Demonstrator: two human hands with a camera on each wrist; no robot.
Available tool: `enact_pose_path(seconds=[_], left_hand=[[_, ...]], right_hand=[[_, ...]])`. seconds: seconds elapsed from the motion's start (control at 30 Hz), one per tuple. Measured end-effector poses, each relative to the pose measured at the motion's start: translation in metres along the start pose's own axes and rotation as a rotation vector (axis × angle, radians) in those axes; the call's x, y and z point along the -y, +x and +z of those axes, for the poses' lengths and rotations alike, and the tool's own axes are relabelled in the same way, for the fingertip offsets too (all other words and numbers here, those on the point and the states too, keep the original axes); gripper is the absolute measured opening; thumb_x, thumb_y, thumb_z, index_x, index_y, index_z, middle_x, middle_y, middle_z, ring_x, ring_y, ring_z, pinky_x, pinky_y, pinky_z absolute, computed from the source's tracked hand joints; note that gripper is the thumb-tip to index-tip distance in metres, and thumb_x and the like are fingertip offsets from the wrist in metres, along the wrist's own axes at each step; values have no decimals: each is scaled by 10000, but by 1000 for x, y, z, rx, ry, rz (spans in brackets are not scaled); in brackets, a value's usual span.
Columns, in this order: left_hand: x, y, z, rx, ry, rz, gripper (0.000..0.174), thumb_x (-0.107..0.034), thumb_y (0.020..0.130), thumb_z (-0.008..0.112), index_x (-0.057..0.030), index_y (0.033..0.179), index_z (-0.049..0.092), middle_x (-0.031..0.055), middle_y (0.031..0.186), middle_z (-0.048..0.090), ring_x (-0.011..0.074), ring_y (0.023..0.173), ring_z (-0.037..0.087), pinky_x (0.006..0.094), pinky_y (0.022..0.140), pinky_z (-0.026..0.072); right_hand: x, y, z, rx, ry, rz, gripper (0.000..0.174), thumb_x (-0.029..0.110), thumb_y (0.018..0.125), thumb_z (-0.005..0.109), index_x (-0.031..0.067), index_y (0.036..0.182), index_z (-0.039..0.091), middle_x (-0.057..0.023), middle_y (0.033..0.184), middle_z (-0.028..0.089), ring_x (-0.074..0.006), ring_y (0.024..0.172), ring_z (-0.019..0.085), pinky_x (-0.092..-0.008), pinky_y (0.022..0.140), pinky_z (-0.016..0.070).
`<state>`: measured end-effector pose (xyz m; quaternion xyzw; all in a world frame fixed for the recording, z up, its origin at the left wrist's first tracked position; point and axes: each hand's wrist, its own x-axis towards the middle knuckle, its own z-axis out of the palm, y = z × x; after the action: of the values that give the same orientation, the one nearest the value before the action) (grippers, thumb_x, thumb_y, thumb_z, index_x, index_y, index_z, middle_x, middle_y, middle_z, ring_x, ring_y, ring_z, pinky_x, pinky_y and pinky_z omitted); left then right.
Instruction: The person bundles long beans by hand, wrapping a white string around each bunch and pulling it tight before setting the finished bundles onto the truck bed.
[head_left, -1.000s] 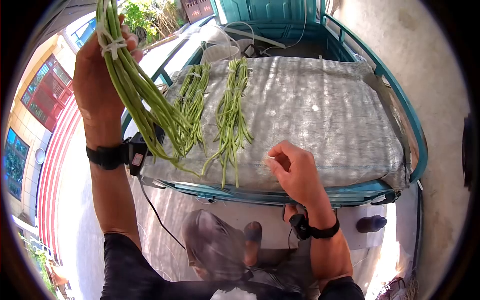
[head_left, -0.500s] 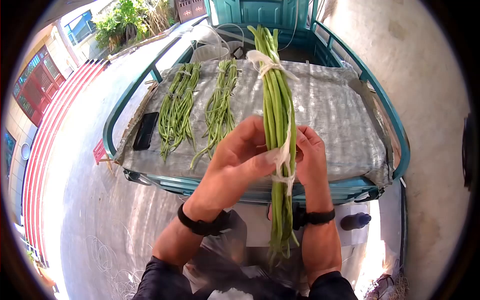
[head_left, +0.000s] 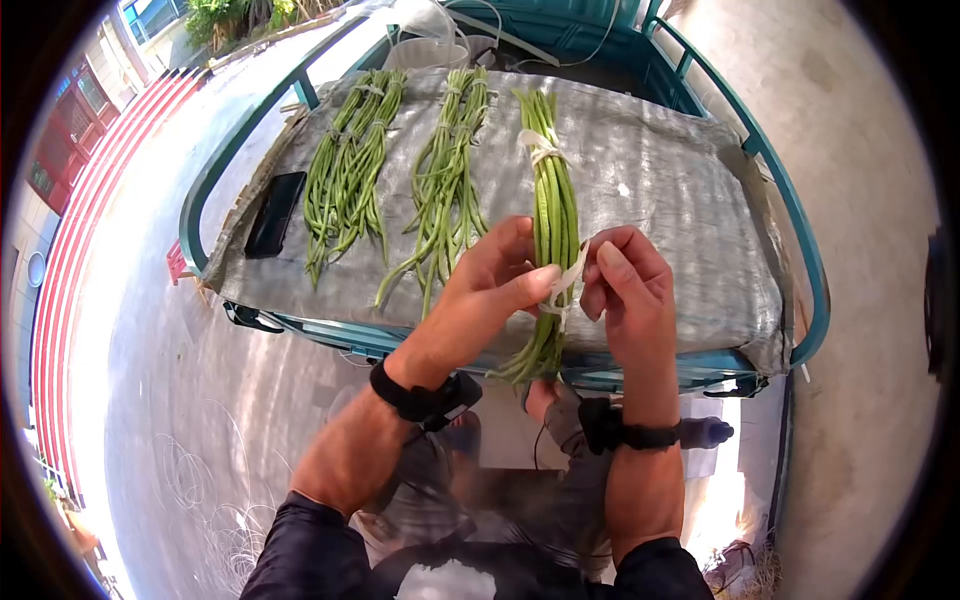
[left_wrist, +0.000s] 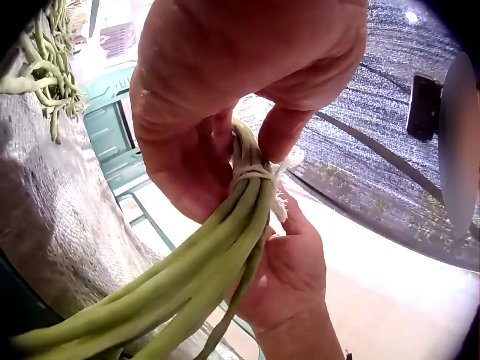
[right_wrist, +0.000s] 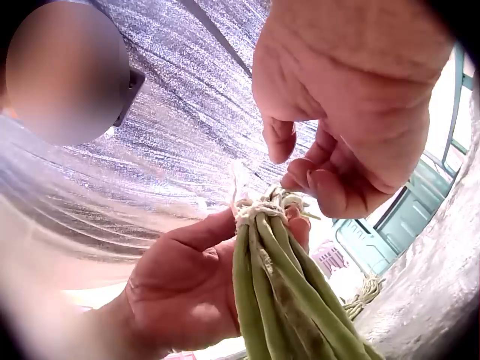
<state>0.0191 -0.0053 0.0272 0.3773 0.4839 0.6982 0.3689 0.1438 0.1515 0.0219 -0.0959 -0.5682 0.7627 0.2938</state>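
A bundle of long green beans (head_left: 556,210) is tied with a white band (head_left: 545,150) near its top and a white strip (head_left: 568,280) lower down. My left hand (head_left: 480,290) grips the bundle at the lower strip, the thumb on the near side. My right hand (head_left: 635,290) is close at its right, fingers curled, fingertips right at the strip's loose end; I cannot tell whether they pinch it. In the right wrist view, the knot (right_wrist: 262,210) shows between both hands, the beans hanging below it. The lower beans (head_left: 535,360) fan out toward the cart's near edge.
Tied bean bundles (head_left: 350,170) and another pair (head_left: 450,170) lie on the grey woven sheet (head_left: 660,180) over the cart bed. A phone (head_left: 275,215) lies at the left. Teal rails (head_left: 790,240) border the cart; a white bucket (head_left: 425,52) stands behind. A dark bottle (head_left: 705,432) is below right.
The left hand brought the beans from the upper left to in front of the body, where the right hand joined it. Since then the bundle has been lowered toward the sheet.
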Motion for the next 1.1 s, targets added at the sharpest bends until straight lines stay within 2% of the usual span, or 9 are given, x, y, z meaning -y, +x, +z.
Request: enact_pose_path(seconds=[0.1, 0.2, 0.23, 0.33, 0.43, 0.53, 0.73, 0.83, 1.1], left_hand=[[-2, -3, -4, -106, -59, -141, 341, -334, 1095, 580, -84, 1327, 597, 8, 1177, 669, 92, 1037, 638, 279, 848, 519], [6, -5, -7, -178, -79, -110, 348, -386, 1107, 554, -106, 1308, 605, -20, 1098, 657, 68, 972, 640, 258, 784, 522], [9, -6, -11, -201, -44, -111, 339, -392, 1105, 556, -111, 1290, 604, -35, 1067, 652, 58, 940, 634, 245, 729, 520], [13, -7, -15, -253, -37, -84, 319, -384, 1104, 562, -115, 1272, 601, -45, 1048, 648, 54, 913, 626, 249, 724, 516], [14, -8, -17, -262, -65, -52, 323, -378, 1095, 582, -104, 1264, 596, -36, 1066, 645, 55, 934, 619, 246, 731, 510], [16, -9, -15, -256, 37, 2, 338, -375, 1086, 603, -87, 1261, 594, -28, 1082, 639, 58, 956, 604, 249, 746, 501], [12, -11, -10, -271, 109, -26, 357, -364, 1074, 614, -66, 1269, 593, -10, 1087, 633, 80, 962, 590, 269, 793, 500], [12, -9, -11, -272, 107, -20, 356, -321, 1061, 611, -45, 1284, 582, 21, 1099, 643, 108, 976, 616, 295, 832, 523], [11, -8, -12, -229, -97, -8, 367, -219, 1042, 573, -2, 1332, 515, 106, 1111, 657, 177, 1018, 670, 349, 911, 565]], right_hand=[[-2, -3, 2, 79, -45, -47, 118, 103, 1004, 683, 5, 1067, 667, 1, 825, 639, -51, 619, 524, -215, 561, 411], [-2, -6, 8, 166, -102, -78, 117, 38, 971, 706, 7, 1074, 659, 22, 868, 628, -34, 691, 530, -205, 600, 416], [-1, -7, 10, 189, -122, -85, 129, 17, 960, 713, 8, 1076, 657, 30, 883, 624, -29, 717, 533, -200, 615, 418], [-4, -8, 11, 235, -268, -71, 149, -2, 947, 721, 18, 1081, 659, 40, 921, 627, -18, 765, 536, -192, 654, 429], [-6, -8, 14, 237, -331, -59, 151, 13, 942, 737, 31, 1069, 656, 44, 920, 629, -13, 776, 548, -193, 675, 441], [-10, -8, 19, 251, -363, -75, 140, 35, 942, 749, 38, 1043, 652, 47, 893, 635, -14, 759, 555, -204, 668, 448], [-4, -10, 24, 199, -458, -6, 90, 50, 949, 734, 37, 969, 648, 58, 836, 635, -6, 727, 554, -195, 659, 446], [-7, -9, 17, 213, -377, 75, 85, 44, 951, 723, 33, 944, 639, 57, 833, 632, -3, 739, 554, -189, 664, 444], [-7, -9, 18, 205, -178, 78, 94, 39, 956, 703, 31, 919, 617, 36, 819, 618, -20, 687, 542, -208, 602, 427]])
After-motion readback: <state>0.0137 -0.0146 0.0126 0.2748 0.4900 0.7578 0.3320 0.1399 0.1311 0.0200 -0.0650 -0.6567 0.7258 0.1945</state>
